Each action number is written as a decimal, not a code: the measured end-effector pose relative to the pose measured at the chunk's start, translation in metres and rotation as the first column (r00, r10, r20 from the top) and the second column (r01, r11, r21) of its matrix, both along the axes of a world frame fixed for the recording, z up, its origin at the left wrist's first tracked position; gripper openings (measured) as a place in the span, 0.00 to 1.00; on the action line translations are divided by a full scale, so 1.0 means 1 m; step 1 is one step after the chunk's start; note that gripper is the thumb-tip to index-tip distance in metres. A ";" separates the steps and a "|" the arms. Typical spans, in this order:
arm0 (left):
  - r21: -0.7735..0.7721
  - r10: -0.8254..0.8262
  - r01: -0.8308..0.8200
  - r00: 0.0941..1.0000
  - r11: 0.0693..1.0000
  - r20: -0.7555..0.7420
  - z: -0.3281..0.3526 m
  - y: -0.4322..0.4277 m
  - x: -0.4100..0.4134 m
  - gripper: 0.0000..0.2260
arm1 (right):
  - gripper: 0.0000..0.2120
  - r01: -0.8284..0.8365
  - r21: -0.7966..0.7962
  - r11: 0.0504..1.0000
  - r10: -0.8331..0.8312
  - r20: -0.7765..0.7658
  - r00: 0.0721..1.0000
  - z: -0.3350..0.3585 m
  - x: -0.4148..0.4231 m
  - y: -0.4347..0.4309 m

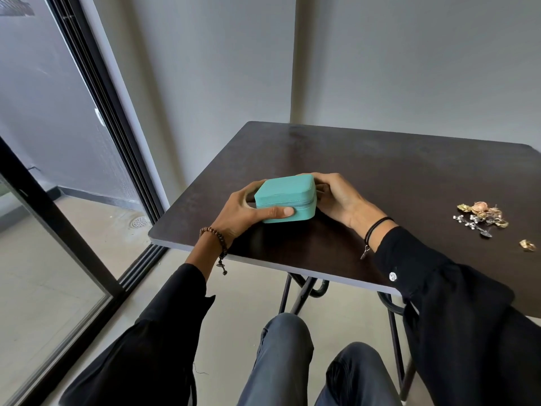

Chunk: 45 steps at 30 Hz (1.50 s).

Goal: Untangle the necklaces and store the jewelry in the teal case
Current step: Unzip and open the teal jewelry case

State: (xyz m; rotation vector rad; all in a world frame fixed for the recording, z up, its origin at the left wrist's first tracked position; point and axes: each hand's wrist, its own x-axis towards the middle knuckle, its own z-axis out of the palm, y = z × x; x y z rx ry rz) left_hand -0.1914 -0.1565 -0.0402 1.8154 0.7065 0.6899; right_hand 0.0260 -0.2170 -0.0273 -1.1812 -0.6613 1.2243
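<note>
The teal case (pixel 285 193) stands closed on the dark table (pixel 380 171), near its left front corner. My left hand (pixel 246 212) grips the case from the left, thumb laid along the front by the zipper line. My right hand (pixel 336 197) holds its right side, fingers curled at the far right corner. A tangled heap of jewelry (pixel 481 215), gold and pink pieces with pearl-like beads and a thin chain, lies on the table to the right. A small gold piece (pixel 527 245) sits apart from it, nearer the front edge.
The table stands against a grey wall, folding metal legs (pixel 295 294) beneath it. A sliding glass door (pixel 52 215) runs along the left. My knees (pixel 288 332) are under the table's front edge.
</note>
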 end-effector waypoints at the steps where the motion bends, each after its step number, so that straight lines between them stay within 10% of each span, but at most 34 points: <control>1: 0.002 0.002 -0.002 1.000 1.000 0.000 0.000 0.000 0.000 0.32 | 0.08 0.013 0.018 1.000 -0.013 0.003 1.000 -0.001 0.001 -0.002; 9: 0.029 0.032 -0.031 0.999 0.999 -0.022 -0.001 0.000 0.002 0.33 | 0.07 0.067 0.142 0.988 -0.108 0.305 0.946 -0.009 0.010 -0.013; 18: 0.040 0.037 -0.035 0.998 0.999 -0.045 0.001 -0.006 0.005 0.33 | 0.15 0.224 0.219 0.950 -0.312 0.729 0.609 -0.011 0.007 -0.027; 31: 0.135 0.248 -0.245 0.969 0.960 0.000 -0.002 -0.011 0.004 0.42 | 0.08 0.095 0.221 0.971 -0.241 0.892 0.383 0.009 -0.027 -0.073; 45: 0.202 0.230 -0.221 0.973 0.954 -0.021 -0.005 -0.013 0.005 0.39 | 0.05 -0.009 0.124 0.992 -0.113 0.934 0.340 0.032 -0.045 -0.080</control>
